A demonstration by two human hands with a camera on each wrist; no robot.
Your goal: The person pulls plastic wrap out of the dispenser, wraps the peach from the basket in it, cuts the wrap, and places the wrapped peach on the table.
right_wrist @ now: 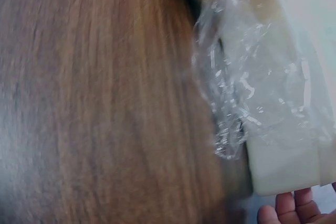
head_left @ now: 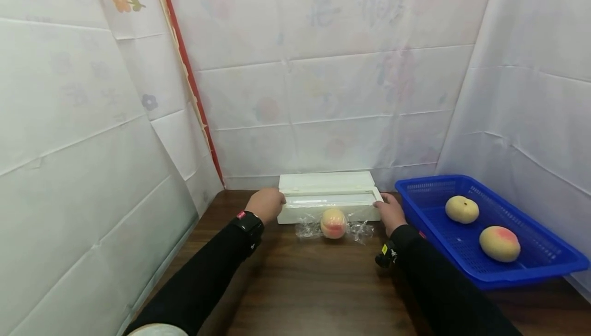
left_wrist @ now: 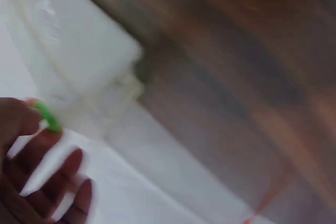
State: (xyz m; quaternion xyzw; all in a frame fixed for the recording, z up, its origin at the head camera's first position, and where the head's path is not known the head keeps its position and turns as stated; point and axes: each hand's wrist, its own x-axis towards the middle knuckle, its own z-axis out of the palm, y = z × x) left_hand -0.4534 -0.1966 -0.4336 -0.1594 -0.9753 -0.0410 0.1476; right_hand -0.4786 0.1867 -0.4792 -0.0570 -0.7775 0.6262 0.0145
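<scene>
A white cling film dispenser (head_left: 288,216) lies lengthwise near the back wall, its lid (head_left: 323,180) tipped back. At its left end is my left hand (head_left: 266,205); in the left wrist view its thumb and forefinger pinch a small green piece (left_wrist: 48,116), the other fingers loosely bent. My right hand (head_left: 391,214) grips the dispenser's right end, with fingertips (right_wrist: 286,203) against that end in the right wrist view. In front of the dispenser sits a peach (head_left: 333,224) wrapped in clear film (right_wrist: 262,77), crumpled film spreading to both sides.
On the right stands a blue plastic basket (head_left: 443,246) holding two more peaches, a pale one (head_left: 461,209) and a pink-tinged one (head_left: 499,244). White sheeting (head_left: 323,95) covers the walls around the brown wooden table (head_left: 323,284).
</scene>
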